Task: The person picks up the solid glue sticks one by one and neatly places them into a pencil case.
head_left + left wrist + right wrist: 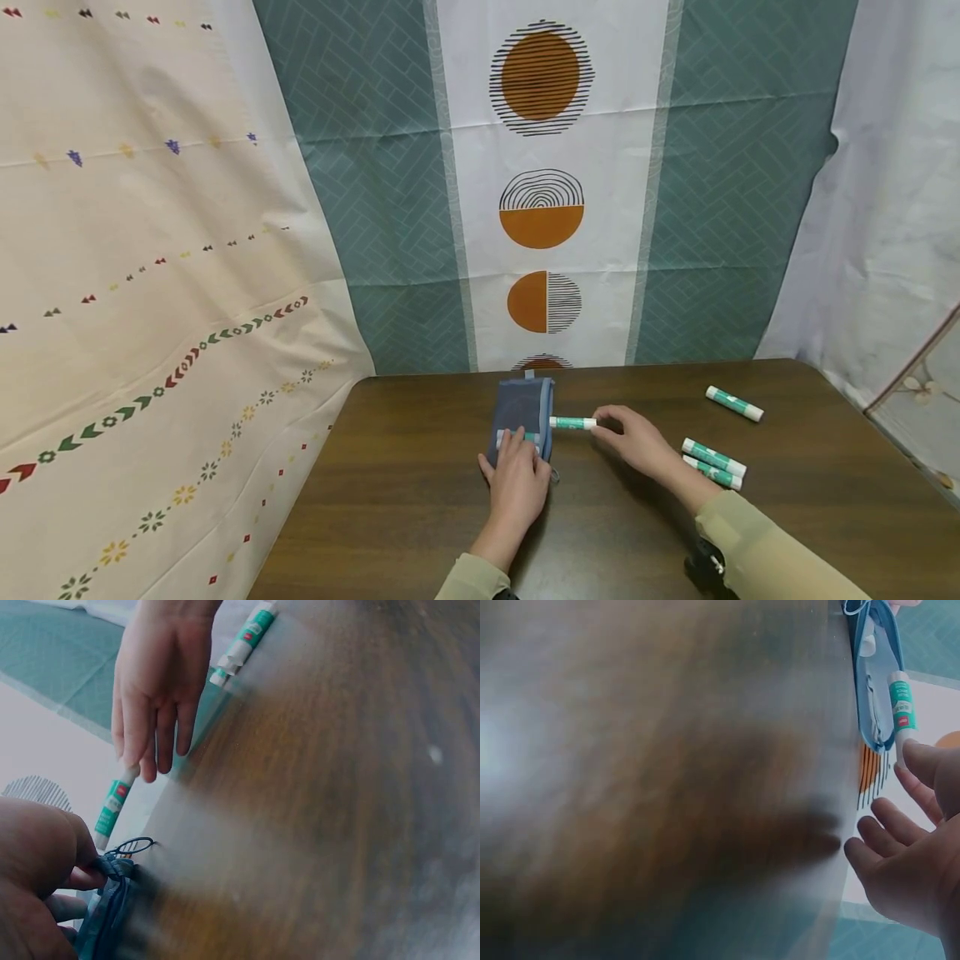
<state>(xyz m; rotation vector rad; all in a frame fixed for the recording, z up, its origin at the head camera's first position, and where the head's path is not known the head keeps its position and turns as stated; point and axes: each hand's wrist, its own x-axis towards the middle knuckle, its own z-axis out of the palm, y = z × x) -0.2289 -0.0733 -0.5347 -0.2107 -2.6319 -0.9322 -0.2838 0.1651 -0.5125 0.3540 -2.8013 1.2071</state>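
Note:
A blue zip pouch (pixel 517 404) with a see-through mesh face lies on the table. My left hand (pixel 519 483) holds it near its lower edge, fingers over the mesh and curled at its rim in the left wrist view. Through the mesh shows a green-and-white glue stick (pixel 531 437), partly under the fingers. My right hand (pixel 637 442) pinches the white end of another glue stick (pixel 572 423) between thumb and index finger. That stick's far end is at the pouch's zip side. In the right wrist view the pouch mouth (pixel 881 697) gapes, with a white stick end (pixel 867 641) inside.
On the brown table (pixel 405 475), two glue sticks (pixel 714 457) lie side by side near the right forearm. A further glue stick (pixel 735 404) lies behind them towards the back right. Patterned cloths (pixel 375 208) hang behind and at the left.

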